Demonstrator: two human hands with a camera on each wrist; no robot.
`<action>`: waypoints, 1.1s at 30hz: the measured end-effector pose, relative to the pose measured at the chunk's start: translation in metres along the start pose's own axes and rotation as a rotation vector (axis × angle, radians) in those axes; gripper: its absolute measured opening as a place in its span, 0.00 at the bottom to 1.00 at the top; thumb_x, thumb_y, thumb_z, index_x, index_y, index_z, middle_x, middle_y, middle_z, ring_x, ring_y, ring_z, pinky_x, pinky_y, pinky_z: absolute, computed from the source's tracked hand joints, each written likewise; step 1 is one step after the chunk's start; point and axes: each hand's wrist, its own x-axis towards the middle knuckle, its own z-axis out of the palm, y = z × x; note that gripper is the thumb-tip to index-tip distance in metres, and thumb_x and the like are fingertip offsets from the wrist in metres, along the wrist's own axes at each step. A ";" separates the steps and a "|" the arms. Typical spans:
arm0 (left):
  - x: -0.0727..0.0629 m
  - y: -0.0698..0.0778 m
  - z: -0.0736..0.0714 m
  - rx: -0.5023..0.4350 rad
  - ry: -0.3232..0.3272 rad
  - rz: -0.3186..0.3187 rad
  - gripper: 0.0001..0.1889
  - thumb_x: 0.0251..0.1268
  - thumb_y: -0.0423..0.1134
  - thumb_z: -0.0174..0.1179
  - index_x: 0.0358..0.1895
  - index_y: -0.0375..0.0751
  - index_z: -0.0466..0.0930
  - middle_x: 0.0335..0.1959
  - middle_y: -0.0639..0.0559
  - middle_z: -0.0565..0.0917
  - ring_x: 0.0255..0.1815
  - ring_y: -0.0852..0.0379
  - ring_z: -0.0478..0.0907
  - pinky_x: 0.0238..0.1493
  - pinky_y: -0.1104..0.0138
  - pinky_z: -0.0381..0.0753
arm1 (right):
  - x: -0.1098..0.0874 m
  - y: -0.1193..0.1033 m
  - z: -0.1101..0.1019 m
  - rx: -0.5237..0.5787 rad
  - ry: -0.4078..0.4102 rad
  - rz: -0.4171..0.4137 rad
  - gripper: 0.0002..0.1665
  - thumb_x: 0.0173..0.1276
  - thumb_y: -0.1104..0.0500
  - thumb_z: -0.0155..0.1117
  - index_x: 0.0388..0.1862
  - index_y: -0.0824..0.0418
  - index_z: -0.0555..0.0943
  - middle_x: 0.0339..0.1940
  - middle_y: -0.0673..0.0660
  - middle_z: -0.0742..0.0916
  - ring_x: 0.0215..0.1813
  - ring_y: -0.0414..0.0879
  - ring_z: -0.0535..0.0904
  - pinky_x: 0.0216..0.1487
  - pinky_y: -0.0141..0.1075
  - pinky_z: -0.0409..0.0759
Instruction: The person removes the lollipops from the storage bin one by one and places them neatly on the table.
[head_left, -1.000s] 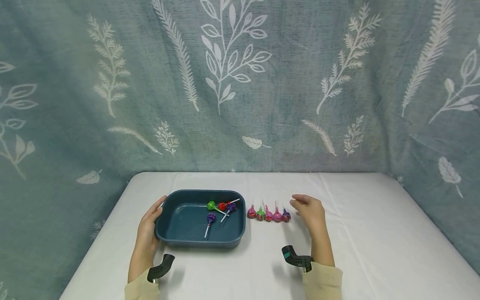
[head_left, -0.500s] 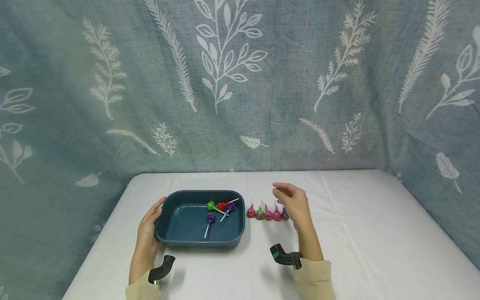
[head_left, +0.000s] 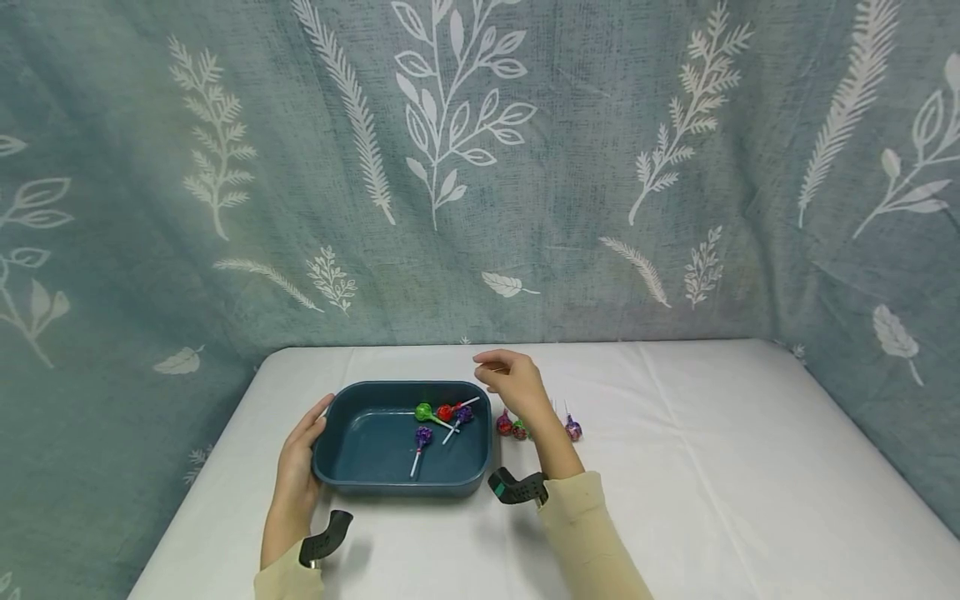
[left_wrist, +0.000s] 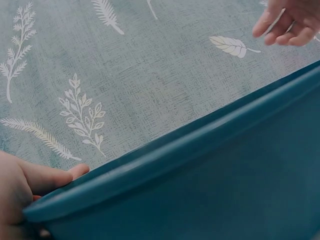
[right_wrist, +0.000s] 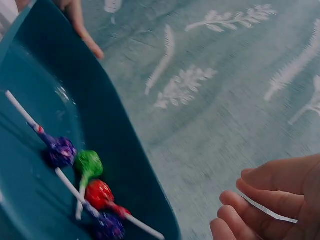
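My left hand (head_left: 297, 467) rests against the left end of a dark blue bin (head_left: 375, 483), its fingers along the outer wall and rim. Inside lie a green lollipop (right_wrist: 89, 163), a red lollipop (right_wrist: 99, 194) and two purple lollipops (right_wrist: 61, 151). My right hand (head_left: 516, 385) hovers by the bin's far right corner. Its fingers are loosely bent, and nothing shows between them in the right wrist view. To the right of the bin, a pinkish-red lollipop (head_left: 504, 423), a green one and a purple lollipop (head_left: 573, 429) lie in a row, partly hidden by my right forearm.
A white cloth (head_left: 720, 467) covers the table. Behind its far edge hangs a grey-green curtain (head_left: 570, 275) with white leaf prints. A black wrist camera mount (head_left: 324, 537) sits at my left sleeve, another at the right.
My right hand has travelled left, from beside the right end of the lollipop row to the bin's far right corner. The left hand and the bin stay in place.
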 end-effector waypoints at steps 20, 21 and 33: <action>0.002 -0.002 -0.001 -0.008 0.005 0.001 0.22 0.79 0.41 0.41 0.72 0.50 0.64 0.75 0.58 0.57 0.75 0.60 0.50 0.71 0.61 0.54 | 0.035 0.005 0.055 -0.121 -0.501 0.080 0.15 0.66 0.69 0.60 0.51 0.71 0.81 0.35 0.57 0.86 0.45 0.60 0.83 0.43 0.48 0.82; 0.002 -0.003 -0.001 -0.008 0.007 0.002 0.22 0.79 0.41 0.41 0.72 0.50 0.64 0.75 0.58 0.57 0.75 0.60 0.50 0.71 0.61 0.54 | 0.035 0.004 0.057 -0.135 -0.520 0.081 0.15 0.65 0.69 0.60 0.51 0.71 0.81 0.35 0.58 0.86 0.44 0.61 0.83 0.43 0.48 0.82; 0.002 -0.003 -0.001 -0.022 -0.004 0.000 0.22 0.79 0.41 0.40 0.72 0.50 0.64 0.75 0.58 0.57 0.75 0.60 0.50 0.71 0.61 0.53 | 0.035 0.005 0.073 -0.341 -0.726 0.034 0.17 0.63 0.70 0.65 0.52 0.65 0.82 0.41 0.59 0.87 0.40 0.49 0.83 0.41 0.42 0.81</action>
